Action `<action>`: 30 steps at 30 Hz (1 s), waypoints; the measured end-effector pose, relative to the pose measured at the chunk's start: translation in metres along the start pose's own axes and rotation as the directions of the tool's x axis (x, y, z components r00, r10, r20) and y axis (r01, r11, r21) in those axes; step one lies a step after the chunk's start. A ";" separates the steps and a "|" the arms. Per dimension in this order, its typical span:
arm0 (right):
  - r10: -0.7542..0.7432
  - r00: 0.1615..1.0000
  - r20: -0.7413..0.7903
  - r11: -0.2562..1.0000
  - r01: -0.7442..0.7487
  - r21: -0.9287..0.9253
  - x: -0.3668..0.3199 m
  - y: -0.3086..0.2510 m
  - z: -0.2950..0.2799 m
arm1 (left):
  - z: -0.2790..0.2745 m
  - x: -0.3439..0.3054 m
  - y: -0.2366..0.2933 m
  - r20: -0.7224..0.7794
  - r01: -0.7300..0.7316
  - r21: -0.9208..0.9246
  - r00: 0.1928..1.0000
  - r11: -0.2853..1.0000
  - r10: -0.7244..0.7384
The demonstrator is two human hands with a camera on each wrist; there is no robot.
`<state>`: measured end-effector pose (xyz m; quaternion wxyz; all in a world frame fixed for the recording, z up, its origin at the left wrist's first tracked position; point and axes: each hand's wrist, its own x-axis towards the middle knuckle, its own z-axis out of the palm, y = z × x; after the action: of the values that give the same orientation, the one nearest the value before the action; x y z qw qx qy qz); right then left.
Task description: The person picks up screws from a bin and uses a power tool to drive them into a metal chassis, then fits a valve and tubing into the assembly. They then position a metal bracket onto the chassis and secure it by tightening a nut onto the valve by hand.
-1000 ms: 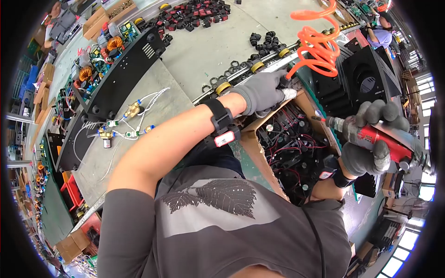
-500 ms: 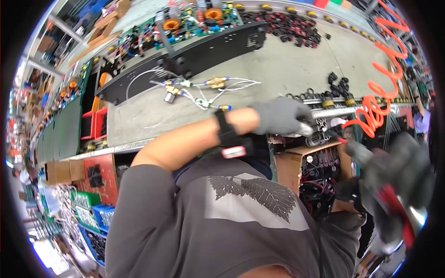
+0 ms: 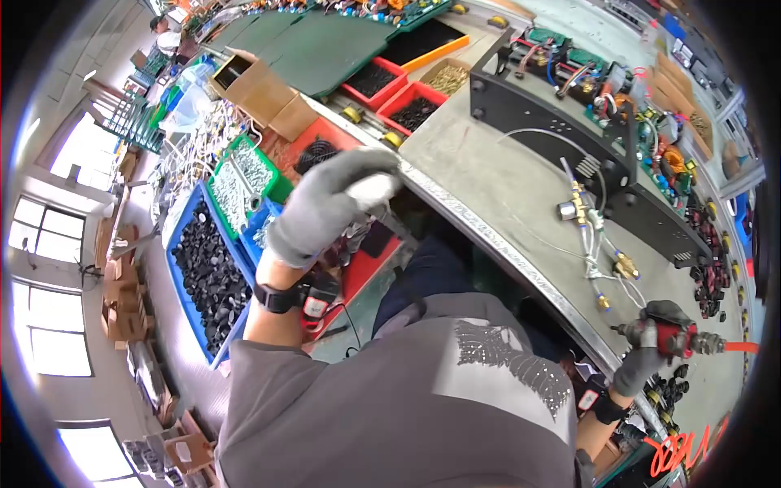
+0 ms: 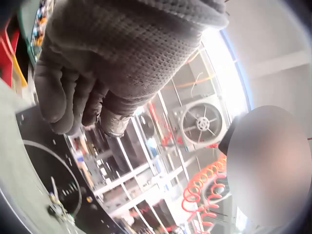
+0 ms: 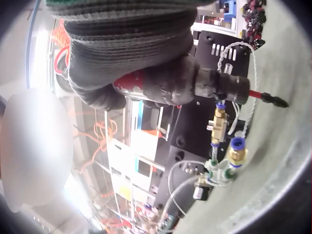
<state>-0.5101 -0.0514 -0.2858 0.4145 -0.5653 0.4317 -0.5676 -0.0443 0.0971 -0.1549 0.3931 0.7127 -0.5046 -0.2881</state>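
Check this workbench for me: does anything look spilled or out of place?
Possibly: small red and black parts lie heaped loose on the bench, whereas the black pieces are contained in a blue bin. The heap may be deliberate. I see no obvious damage.

Windows [image 3: 50,333] glare white; the head view (dark-rimmed) bends at its edges, wrist views softer.

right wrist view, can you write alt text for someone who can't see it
A grey-gloved right grip holds a red and grey power tool, its bit pointing toward the picture's right edge with the tabletop behind. Lower down are brass fittings, with a black slotted panel nearby.
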 end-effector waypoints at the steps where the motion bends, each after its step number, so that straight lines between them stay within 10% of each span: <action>1: -0.095 0.995 0.040 0.995 0.095 0.002 0.003 -0.001 0.002 | -0.006 -0.009 0.002 -0.069 0.132 -0.081 0.988 0.988 -0.138; 3: 0.226 0.958 -0.179 0.968 -0.242 -0.074 -0.011 -0.013 0.002 | -0.009 -0.015 -0.018 -0.151 0.108 -0.093 0.981 0.990 -0.122; 4: 0.036 0.988 -0.148 0.926 -0.088 -0.368 -0.007 -0.008 -0.006 | 0.001 -0.011 -0.015 -0.133 0.109 -0.073 0.984 0.991 -0.118; 9: 0.085 0.992 -0.096 0.995 -0.079 0.066 0.005 -0.050 0.020 | 0.106 0.054 0.019 0.397 0.216 -0.267 0.913 0.939 -0.097; 12: 0.068 0.985 -0.162 0.985 -0.040 0.170 0.003 -0.043 0.017 | 0.184 0.099 0.054 0.579 -0.323 -0.103 0.749 0.941 0.321; 15: 0.126 0.952 -0.278 0.985 -0.087 0.150 0.012 -0.051 0.021 | 0.275 0.142 0.066 0.595 -0.810 0.061 0.499 0.584 0.630; 18: 0.201 0.935 -0.292 0.974 -0.160 0.160 0.015 -0.054 0.013 | 0.320 0.156 0.094 0.845 -0.776 0.338 0.500 0.533 0.191; 20: 0.252 0.929 -0.269 0.959 -0.202 0.200 0.014 -0.054 0.005 | 0.339 0.173 0.079 0.902 -0.799 0.144 0.349 0.584 0.255; 24: 0.229 0.926 -0.301 0.949 -0.143 0.280 0.011 -0.057 -0.011 | 0.308 0.171 0.146 0.708 -0.722 -0.160 0.392 0.674 0.587; 26: 0.206 0.926 -0.317 0.959 -0.126 0.255 0.012 -0.061 -0.017 | 0.273 0.170 0.217 0.633 -0.727 0.004 0.534 0.687 0.561; 27: 0.217 0.923 -0.317 0.956 -0.134 0.262 0.014 -0.062 -0.018 | 0.292 0.201 0.217 0.409 -0.828 -0.130 0.456 0.545 0.791; 30: 0.252 0.900 -0.355 0.953 -0.168 0.252 0.026 -0.057 -0.021 | 0.308 0.238 0.253 0.428 -0.875 0.342 0.469 0.342 0.772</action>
<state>-0.5302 -0.0600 -0.2234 0.4398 -0.3449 0.4992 -0.6621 -0.3400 -0.2570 -0.1044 0.2255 0.4029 -0.8864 0.0326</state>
